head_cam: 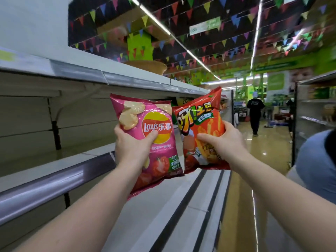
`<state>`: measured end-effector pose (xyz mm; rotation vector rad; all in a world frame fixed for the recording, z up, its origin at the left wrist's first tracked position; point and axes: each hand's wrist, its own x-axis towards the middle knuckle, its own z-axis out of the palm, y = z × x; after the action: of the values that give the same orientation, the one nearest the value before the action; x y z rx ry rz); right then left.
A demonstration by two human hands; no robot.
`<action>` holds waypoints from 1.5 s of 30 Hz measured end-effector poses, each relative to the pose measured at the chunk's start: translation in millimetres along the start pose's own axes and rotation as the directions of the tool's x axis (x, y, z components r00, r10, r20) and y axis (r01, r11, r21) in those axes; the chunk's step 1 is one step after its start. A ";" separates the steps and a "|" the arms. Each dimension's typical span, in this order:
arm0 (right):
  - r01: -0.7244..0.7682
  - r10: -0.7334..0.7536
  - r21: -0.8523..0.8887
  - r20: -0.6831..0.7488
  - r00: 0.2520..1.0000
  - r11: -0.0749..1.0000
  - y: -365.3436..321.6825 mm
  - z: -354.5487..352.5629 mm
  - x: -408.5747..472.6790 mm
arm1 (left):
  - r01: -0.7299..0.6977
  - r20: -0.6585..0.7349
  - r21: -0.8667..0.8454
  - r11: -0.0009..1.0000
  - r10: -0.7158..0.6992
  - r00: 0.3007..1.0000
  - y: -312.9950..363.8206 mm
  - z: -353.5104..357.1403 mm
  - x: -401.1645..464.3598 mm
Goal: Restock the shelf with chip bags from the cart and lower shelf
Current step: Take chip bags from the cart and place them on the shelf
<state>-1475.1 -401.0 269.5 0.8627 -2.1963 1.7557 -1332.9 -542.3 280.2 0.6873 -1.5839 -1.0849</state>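
My left hand (133, 144) grips a pink Lay's chip bag (143, 115) by its left side, thumb across the front logo. My right hand (225, 140) grips a red-orange bag of potato sticks (200, 113) by its right side, thumb on the front. Both bags are held upright in the air, side by side and touching, in front of the white shelf (54, 164) at my left. The shelf board beside the bags is bare, with a metal rail (54, 180) along its front edge.
A higher shelf (109, 77) with price strips runs above. More bags (181, 100) sit farther along the shelf behind the held ones. A person in black (254, 115) stands down the aisle. Someone in a blue top (316, 168) is close at my right.
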 end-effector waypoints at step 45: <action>-0.469 -0.060 0.363 0.836 0.545 0.805 128.9 269.9 499.2 | 0.428 -0.091 0.115 0.897 -0.419 0.903 -39.2 241.7 285.9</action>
<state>-1897.1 -796.1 336.5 1.9941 -2.3263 2.5712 -1649.0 -731.1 358.9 1.1883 -1.4955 -1.2620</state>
